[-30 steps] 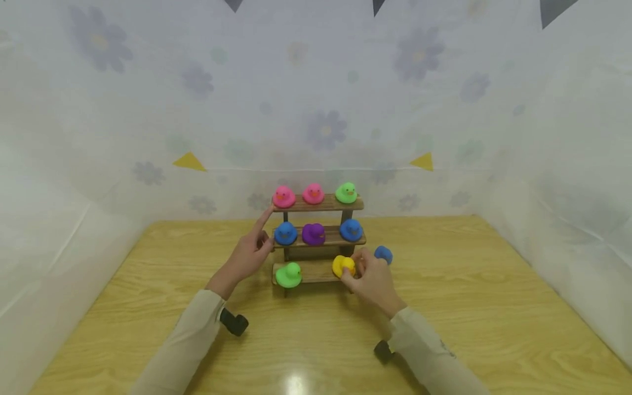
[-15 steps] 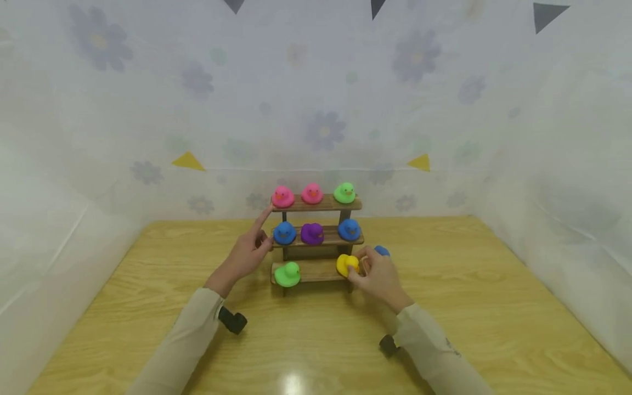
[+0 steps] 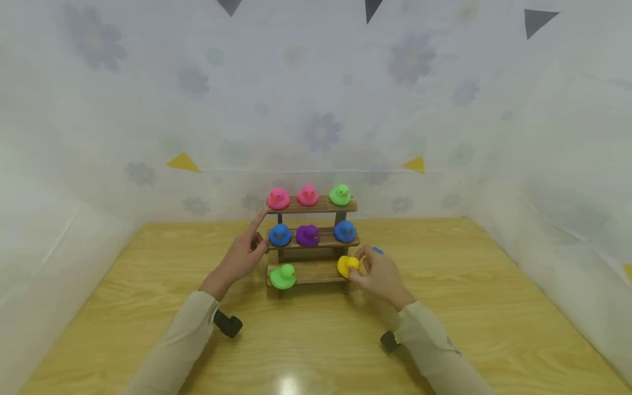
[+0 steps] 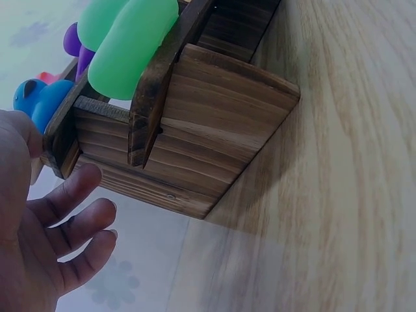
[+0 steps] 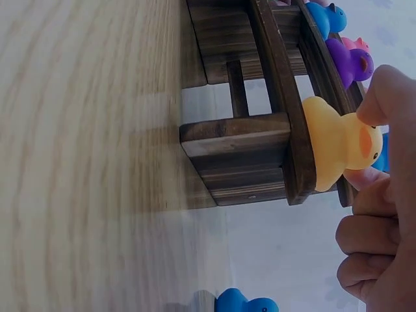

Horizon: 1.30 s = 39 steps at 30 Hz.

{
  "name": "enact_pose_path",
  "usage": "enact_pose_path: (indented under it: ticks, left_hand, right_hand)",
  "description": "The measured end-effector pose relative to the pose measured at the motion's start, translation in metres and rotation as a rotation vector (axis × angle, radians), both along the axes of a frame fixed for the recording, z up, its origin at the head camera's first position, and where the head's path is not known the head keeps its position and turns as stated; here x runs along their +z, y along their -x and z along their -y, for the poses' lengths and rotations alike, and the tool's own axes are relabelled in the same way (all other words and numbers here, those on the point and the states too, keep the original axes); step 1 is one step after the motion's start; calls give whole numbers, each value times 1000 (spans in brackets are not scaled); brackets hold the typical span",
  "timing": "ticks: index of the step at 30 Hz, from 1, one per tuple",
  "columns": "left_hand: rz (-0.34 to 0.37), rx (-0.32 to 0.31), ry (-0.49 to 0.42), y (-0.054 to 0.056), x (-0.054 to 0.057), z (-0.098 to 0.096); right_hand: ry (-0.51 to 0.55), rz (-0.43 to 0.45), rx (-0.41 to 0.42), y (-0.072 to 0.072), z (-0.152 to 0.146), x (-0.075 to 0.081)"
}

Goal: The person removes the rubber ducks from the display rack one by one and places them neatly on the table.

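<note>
A three-step wooden rack (image 3: 306,271) holds rubber ducks. At the right end of its lowest step sits a yellow rubber duck (image 3: 345,266), its head pinched between the thumb and index finger of my right hand (image 3: 382,277). The right wrist view shows the yellow duck (image 5: 328,143) upright on the step, beak toward the hand. My left hand (image 3: 239,258) is at the rack's left side, index finger straight against the top step's end and thumb near the middle step. Its other fingers (image 4: 84,227) are loosely bent and hold nothing. A light green duck (image 3: 283,277) sits at the lowest step's left end.
On the middle step are a blue duck (image 3: 280,235), a purple duck (image 3: 308,236) and another blue duck (image 3: 345,231). Two pink ducks (image 3: 308,196) and a green duck (image 3: 340,195) line the top. One more blue duck (image 5: 244,302) lies right of the rack, mostly behind my right hand.
My right hand has slid the yellow duck a little right, to the end of the lowest step. The left hand keeps its place at the rack; the head view has shifted slightly.
</note>
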<state>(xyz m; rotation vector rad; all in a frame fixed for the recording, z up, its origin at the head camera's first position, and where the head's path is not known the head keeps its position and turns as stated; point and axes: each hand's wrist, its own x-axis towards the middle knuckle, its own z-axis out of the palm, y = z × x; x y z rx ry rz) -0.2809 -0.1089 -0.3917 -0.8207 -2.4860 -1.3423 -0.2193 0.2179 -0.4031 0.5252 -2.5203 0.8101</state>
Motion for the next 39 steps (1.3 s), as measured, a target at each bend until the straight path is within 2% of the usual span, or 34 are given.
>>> enact_pose_path:
  ticks: [8,13,19,26,39]
  left_hand:
    - [7,-7,16,1,1,1]
    - [14,1,18,0,2,1]
    - [17,-6,8,-1,3,1]
    - [40,-7,17,-3,6,0]
    - [23,-2,13,-2,4,1]
  right_hand:
    - [-60,-16,-17,0,-6,2]
    - [-102,-16,1,2,-9,5]
    - [-94,2,15,3,-14,8]
    - [-78,-18,24,4,-19,5]
    - [-68,-60,17,6,-25,4]
